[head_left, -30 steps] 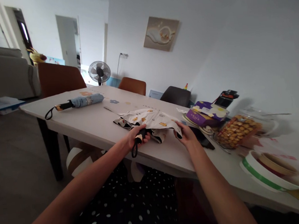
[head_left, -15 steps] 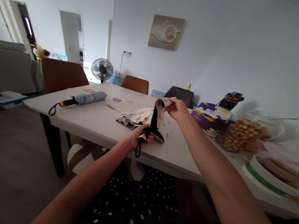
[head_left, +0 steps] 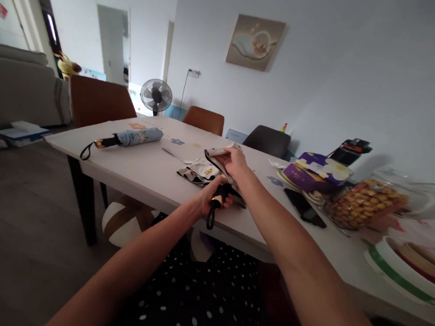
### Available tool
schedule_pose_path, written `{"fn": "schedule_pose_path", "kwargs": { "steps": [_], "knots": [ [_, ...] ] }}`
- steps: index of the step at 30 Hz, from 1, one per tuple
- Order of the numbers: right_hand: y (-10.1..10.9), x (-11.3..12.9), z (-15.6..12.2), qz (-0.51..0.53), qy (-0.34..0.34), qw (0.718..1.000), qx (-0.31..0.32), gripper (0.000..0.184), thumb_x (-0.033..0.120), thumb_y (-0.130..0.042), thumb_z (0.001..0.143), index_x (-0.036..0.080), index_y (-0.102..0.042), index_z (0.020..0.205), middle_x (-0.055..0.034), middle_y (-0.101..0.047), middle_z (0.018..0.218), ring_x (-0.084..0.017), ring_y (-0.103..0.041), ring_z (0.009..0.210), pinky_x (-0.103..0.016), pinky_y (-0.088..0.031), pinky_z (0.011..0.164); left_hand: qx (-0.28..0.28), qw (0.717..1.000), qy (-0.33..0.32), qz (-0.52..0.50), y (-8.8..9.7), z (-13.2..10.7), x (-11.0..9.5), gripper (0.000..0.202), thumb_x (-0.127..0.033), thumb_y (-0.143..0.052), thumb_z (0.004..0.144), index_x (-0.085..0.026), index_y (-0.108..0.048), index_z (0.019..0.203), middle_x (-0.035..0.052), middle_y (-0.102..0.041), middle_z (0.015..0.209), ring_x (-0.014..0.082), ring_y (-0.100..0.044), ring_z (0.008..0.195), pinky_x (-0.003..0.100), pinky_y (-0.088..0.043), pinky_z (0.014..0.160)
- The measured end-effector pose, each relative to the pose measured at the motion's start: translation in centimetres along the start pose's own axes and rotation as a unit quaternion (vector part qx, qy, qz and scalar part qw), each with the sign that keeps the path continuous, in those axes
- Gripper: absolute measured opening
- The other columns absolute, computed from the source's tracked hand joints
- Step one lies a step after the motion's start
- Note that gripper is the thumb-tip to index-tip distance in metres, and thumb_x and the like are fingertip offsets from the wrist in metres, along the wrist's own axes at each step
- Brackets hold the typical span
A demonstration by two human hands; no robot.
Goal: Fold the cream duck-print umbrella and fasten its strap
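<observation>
A white patterned folding umbrella [head_left: 198, 168] lies half-collapsed near the front edge of the white table [head_left: 145, 164]. My left hand [head_left: 213, 195] is closed around its black handle with a gold ring, the wrist strap dangling below. My right hand [head_left: 232, 161] grips a fold of the umbrella's fabric and holds it over the canopy, just beyond the left hand. A second, light blue folded umbrella [head_left: 127, 138] rests at the table's far left end.
A black phone [head_left: 304, 207] lies right of my hands. Further right are a purple box [head_left: 315, 170], a bag of snacks [head_left: 366, 203] and stacked bowls [head_left: 412, 262]. Brown chairs [head_left: 98, 100] stand behind the table, with a fan [head_left: 155, 95] beyond.
My right hand took the fabric edge at the right, lifted it up and carried it left over the canopy. The left hand kept hold of the handle.
</observation>
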State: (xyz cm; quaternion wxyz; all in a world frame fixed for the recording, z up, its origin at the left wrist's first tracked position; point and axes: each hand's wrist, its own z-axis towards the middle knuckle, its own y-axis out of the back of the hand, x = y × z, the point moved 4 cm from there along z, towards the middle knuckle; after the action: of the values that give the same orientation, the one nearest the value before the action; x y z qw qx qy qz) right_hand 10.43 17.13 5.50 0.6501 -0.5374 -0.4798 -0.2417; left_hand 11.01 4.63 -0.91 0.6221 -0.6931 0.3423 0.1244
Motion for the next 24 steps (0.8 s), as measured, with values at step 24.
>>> {"fn": "schedule_pose_path", "kwargs": {
  "steps": [24],
  "knots": [
    [7.3, 7.6, -0.9, -0.336, 0.228, 0.912, -0.057, 0.031, 0.028, -0.069, 0.060, 0.020, -0.062, 0.089, -0.0014, -0.063, 0.097, -0.019, -0.054, 0.098, -0.034, -0.039, 0.091, 0.022, 0.998, 0.019, -0.055, -0.2, -0.9, 0.0, 0.021, -0.026, -0.040, 0.088, -0.013, -0.045, 0.072, -0.0004, -0.044, 0.057, 0.0059, -0.042, 0.043, 0.013, -0.033, 0.033]
  ]
}}
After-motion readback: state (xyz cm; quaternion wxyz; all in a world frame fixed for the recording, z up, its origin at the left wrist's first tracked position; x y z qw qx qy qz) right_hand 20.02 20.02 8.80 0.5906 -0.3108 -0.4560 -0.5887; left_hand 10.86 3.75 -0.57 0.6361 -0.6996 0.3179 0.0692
